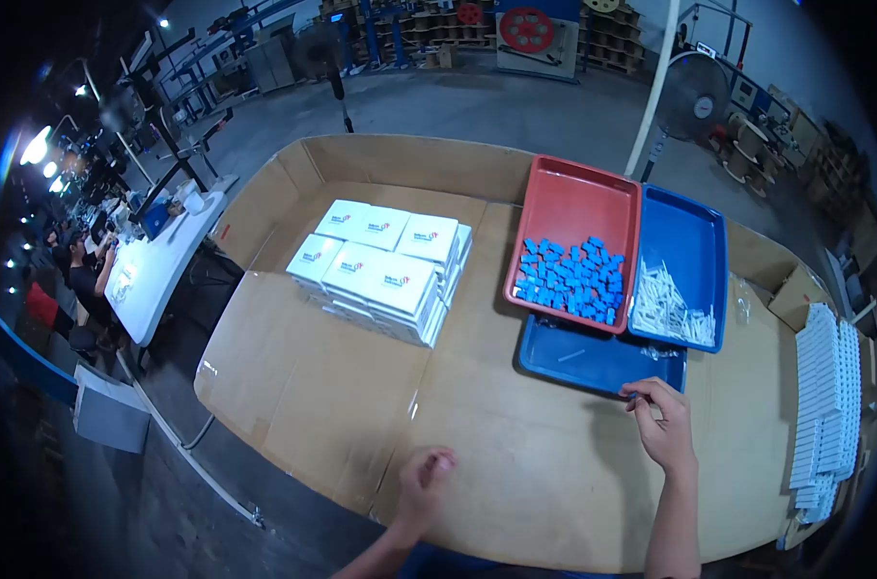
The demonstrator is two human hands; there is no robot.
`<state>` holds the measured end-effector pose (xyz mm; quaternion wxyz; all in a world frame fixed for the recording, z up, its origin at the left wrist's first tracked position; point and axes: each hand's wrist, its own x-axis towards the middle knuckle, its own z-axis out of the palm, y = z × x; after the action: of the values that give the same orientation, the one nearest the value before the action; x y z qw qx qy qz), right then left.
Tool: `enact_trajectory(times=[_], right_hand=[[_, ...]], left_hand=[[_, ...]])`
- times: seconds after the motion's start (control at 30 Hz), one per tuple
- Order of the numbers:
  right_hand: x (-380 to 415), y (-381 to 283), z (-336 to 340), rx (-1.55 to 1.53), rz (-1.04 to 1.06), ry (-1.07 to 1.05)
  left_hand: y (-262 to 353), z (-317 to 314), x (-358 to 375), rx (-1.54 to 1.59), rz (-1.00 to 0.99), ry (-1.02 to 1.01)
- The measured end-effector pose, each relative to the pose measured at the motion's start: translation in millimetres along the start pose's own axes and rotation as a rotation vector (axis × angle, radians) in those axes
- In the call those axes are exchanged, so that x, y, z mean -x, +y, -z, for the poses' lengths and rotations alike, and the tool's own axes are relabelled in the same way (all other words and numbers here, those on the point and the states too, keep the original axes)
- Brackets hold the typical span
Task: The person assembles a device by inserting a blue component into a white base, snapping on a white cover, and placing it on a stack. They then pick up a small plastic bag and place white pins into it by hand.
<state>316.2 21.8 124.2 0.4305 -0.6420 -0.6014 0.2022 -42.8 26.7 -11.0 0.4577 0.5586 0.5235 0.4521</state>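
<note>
My left hand (425, 490) is over the front of the cardboard-covered table (515, 454), its fingers curled together and slightly blurred. Whatever may be inside them is hidden. My right hand (664, 425) is raised by the front edge of the lower blue tray (593, 362), thumb and fingers pinched; a dark speck shows at the fingertips, too small to name. Beyond it, a red tray (585, 198) holds many small blue plastic pieces (571, 280). Beside that, another blue tray (687, 227) contains slim white pieces (665, 307).
Stacked white boxes (385, 270) with printed tops stand left of centre. Rows of white ribbed pieces (824, 415) are piled at the right edge. Cardboard walls (409, 157) rim the table's back. People sit by a white table (163, 270) at far left; a pole (655, 87) rises behind the trays.
</note>
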Motion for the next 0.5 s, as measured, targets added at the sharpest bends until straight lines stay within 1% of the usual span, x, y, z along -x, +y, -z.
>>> enact_trajectory(times=[0.03, 0.13, 0.23, 0.33, 0.43, 0.5], right_hand=[[-14, -3, -4, -0.005, 0.009, -0.028], [-69, -13, -13, 0.101, 0.104, -0.116], [-129, -18, -24, 0.136, 0.269, -0.17], [-192, -32, -39, 0.164, 0.365, -0.254], [-259, -27, -69, 0.086, 0.448, -0.301], [-305, -16, -95, 0.092, 0.445, -0.339]], left_hand=[[7, -1, -1, -0.118, -0.056, -0.05], [6, 3, -12, -0.255, -0.176, -0.127], [-8, 2, -8, -0.211, -0.082, -0.099], [-4, 3, -17, -0.335, -0.206, -0.147], [-34, 6, 10, -0.508, -0.056, -0.136], [-30, 6, 6, -0.5, -0.095, -0.141]])
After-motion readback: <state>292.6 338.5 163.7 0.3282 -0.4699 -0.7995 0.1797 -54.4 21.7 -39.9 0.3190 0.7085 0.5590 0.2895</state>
